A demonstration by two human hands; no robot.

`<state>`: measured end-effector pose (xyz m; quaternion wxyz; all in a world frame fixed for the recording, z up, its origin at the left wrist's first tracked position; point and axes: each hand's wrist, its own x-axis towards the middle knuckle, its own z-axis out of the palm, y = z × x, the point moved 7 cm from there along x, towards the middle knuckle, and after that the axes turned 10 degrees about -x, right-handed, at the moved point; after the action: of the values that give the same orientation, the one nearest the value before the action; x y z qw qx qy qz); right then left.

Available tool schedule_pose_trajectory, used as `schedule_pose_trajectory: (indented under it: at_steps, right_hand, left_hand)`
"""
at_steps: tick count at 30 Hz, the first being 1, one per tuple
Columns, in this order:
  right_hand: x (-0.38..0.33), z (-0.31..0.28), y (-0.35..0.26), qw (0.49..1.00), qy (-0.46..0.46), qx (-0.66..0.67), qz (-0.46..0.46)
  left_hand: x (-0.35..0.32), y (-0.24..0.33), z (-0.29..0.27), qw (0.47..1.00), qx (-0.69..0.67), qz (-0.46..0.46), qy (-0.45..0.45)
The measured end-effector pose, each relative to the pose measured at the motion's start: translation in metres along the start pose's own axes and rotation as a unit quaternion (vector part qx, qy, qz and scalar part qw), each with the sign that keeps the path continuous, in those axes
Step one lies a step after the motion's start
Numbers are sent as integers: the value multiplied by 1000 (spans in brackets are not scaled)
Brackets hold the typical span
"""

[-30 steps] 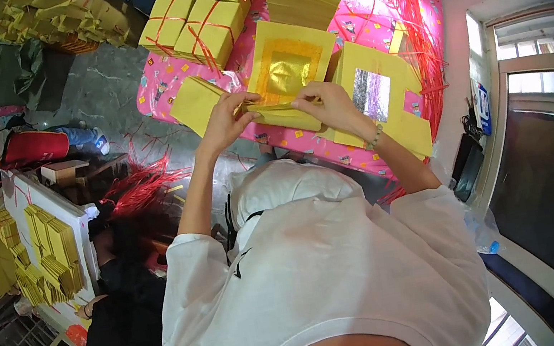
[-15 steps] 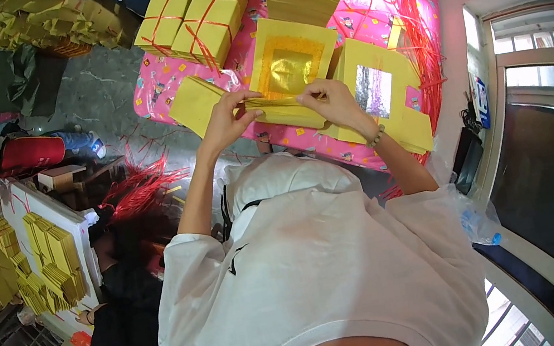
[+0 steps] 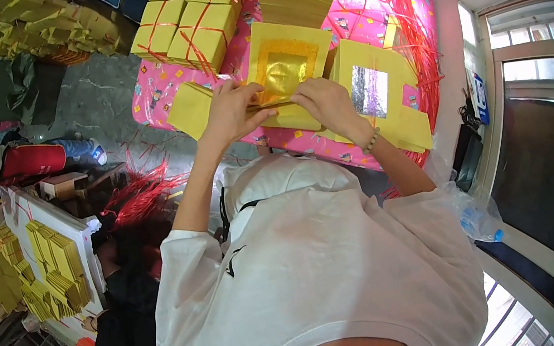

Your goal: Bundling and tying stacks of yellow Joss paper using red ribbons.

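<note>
My left hand (image 3: 233, 112) and my right hand (image 3: 329, 105) pinch the near edge of a yellow paper sheet (image 3: 288, 42) with a gold foil square in its middle. That near edge is folded up in a narrow strip between my fingers and thumbs. More yellow paper lies under it at the edge of the pink patterned table (image 3: 151, 100). Beside my left hand is a small stack of folded yellow paper (image 3: 189, 111). To the right of my right hand lies a stack of yellow sheets (image 3: 397, 100), the top one bearing a silver foil patch. My palms hide part of the fold.
Yellow paper bundles (image 3: 205, 31) tied with red string stand at the back left of the table. Red strings (image 3: 416, 28) hang along its right side. At left, two people work around a white table (image 3: 81, 229) with folded yellow paper. Red string (image 3: 143, 194) lies on the floor.
My hands have drawn closer together along the fold, and my fingers now curl further over the paper's near edge. The whole view has shifted slightly.
</note>
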<state>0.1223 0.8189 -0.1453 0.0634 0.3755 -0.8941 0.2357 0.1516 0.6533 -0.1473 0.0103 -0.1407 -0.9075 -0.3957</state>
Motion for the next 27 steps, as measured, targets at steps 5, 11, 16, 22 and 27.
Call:
schedule_pose_trajectory:
  at_steps: [5, 11, 16, 22, 27]
  right_hand:
    - [6, -14, -6, 998, 52, -21, -23]
    - [9, -41, 2, 992, 124, -10, 23]
    - [-17, -58, 38, 931, 296, 83, 199]
    - [-23, 1, 59, 805, 148, 517, 251]
    - [-2, -20, 26, 784, 100, 595, 148]
  left_hand:
    - [35, 15, 27, 985, 132, 43, -106]
    - [48, 1, 35, 983, 114, 29, -138]
    - [47, 14, -3, 994, 41, 7, -99]
    - [41, 29, -13, 971, -216, -54, -89]
    - [32, 51, 9, 865, -471, -119, -123]
